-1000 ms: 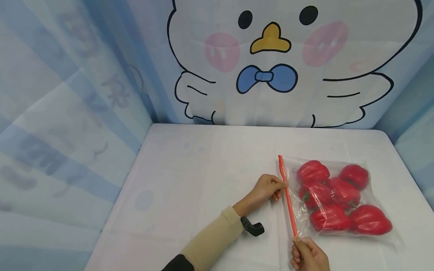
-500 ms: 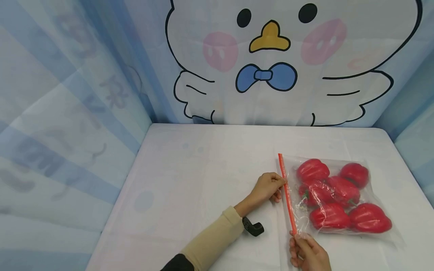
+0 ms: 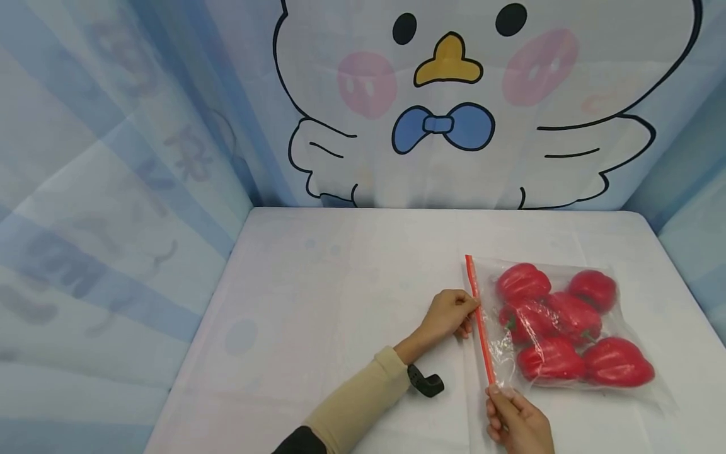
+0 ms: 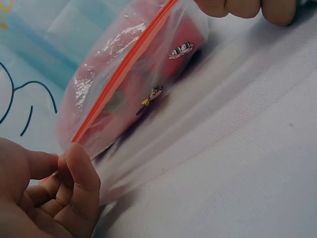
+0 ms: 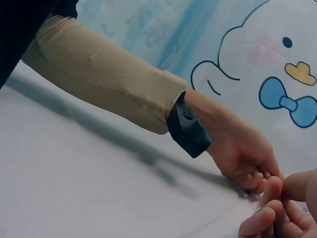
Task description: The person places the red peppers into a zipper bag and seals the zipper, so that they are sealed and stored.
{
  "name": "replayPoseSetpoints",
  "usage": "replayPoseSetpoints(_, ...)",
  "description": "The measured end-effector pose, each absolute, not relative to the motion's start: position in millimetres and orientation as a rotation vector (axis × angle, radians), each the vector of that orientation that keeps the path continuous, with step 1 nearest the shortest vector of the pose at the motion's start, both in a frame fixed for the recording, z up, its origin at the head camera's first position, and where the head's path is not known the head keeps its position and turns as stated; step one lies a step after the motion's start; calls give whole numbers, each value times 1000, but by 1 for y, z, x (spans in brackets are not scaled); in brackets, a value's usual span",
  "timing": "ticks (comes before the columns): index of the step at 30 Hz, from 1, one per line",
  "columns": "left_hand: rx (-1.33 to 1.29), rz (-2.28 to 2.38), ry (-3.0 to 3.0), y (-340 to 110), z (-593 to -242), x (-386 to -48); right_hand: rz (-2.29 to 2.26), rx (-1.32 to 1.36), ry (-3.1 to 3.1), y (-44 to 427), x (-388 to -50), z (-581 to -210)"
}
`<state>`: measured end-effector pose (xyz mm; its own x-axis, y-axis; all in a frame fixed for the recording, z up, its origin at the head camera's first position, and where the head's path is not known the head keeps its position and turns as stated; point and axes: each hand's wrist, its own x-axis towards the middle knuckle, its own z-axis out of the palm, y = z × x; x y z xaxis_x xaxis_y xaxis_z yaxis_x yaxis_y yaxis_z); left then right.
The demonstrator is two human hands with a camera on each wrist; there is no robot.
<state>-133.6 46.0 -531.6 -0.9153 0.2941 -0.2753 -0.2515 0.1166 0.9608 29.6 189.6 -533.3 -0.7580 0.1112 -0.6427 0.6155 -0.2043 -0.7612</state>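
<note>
A clear zip bag [image 3: 615, 394] lies flat on the right of the white table, with several red bell peppers [image 3: 558, 359] inside. Its red zip strip [image 3: 484, 340] runs along the bag's left edge. About midway along that strip, my left hand [image 3: 450, 312] pinches it between thumb and forefinger. My right hand [image 3: 522, 422] pinches the strip's near end, thumb on top. In the left wrist view, the left hand [image 4: 54, 191] holds the strip [image 4: 124, 69] and the right hand's fingers [image 4: 242, 6] show at the top. The right wrist view hides most of the bag.
The white-covered table [image 3: 329, 302] stretches left of the bag. A curtain [image 3: 113, 252] hangs at the left, and a cartoon-printed cloth [image 3: 442, 170] closes off the back. A black wrist device [image 3: 425, 381] juts from the left sleeve.
My right hand's fingertips have slid slightly up the zip strip, toward the left hand. The left hand keeps its pinch in the same place, and the peppers lie as before.
</note>
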Motion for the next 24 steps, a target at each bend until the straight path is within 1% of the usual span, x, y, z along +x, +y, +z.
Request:
replayPoseSetpoints(12,-7,1919,2017,48,-534,-155,-2090,766,1795,184,30,-532)
replayPoseSetpoints(24,-14,1899,2049,50,-530,-172,-2134,740,1790,184,35,-531)
